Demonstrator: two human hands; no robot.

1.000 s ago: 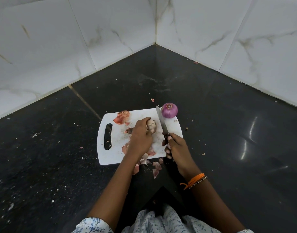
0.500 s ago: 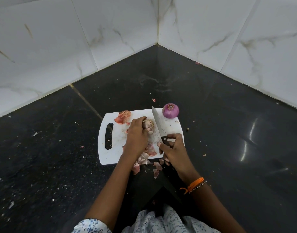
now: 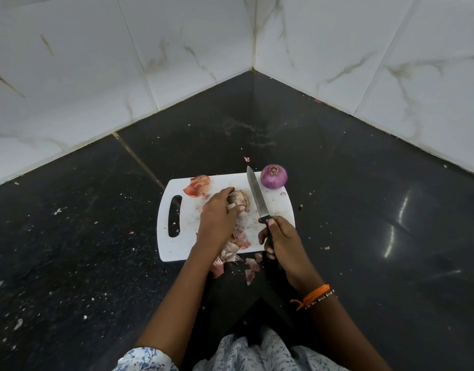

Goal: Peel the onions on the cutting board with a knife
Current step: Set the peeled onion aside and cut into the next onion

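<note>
Low in the frame, loose peels (image 3: 248, 265) lie at the near edge of the cutting board (image 3: 182, 245). The right hand (image 3: 282, 241) grips the knife (image 3: 257, 196). The left hand (image 3: 218, 218) holds a brown onion (image 3: 240, 198) at the board's centre. Farther, a purple onion (image 3: 274, 176) sits at the board's far right corner. No readable writing shows.

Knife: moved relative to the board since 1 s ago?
Yes. The knife has swung: its tip now sits at the cutting board's far edge, closer to the purple onion.
</note>
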